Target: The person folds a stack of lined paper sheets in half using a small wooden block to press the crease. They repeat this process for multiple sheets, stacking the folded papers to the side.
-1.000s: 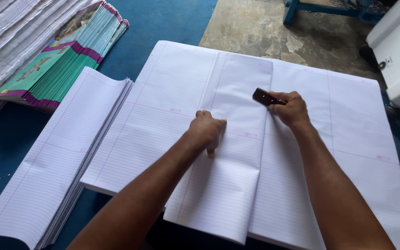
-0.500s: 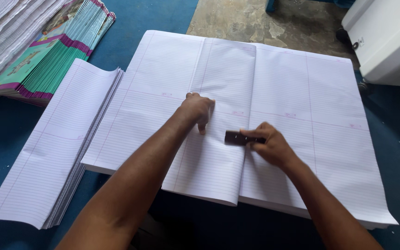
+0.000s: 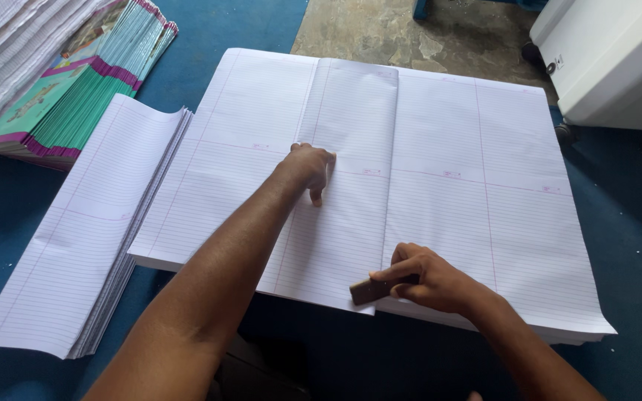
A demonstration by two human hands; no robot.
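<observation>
I see a blue cloth-covered counter (image 3: 247, 22) under everything. On it lies a big stack of white ruled paper sheets (image 3: 484, 193), flat, with a folded ruled sheet (image 3: 351, 186) on top down the middle, its fold edge running toward me. Left of that, just beside and partly under it, a second pile of folded ruled sheets (image 3: 83, 245), fanned at the edge. Far left top, a stack of teal and purple covered booklets (image 3: 61, 96), next to more white sheet stacks (image 3: 1, 44) at the corner. Top right, a white box-shaped machine (image 3: 618, 59) on bare concrete floor (image 3: 380, 30).

My left hand (image 3: 310, 165) sits palm down on the folded sheet, fingers curled together, fingertips pressing the paper near mid-sheet. My right hand (image 3: 429, 278) is at the near edge of the folded sheet, fingers clamped on a small dark brown flat block (image 3: 371, 289), which lies against the paper along the fold line at the bottom corner.
</observation>
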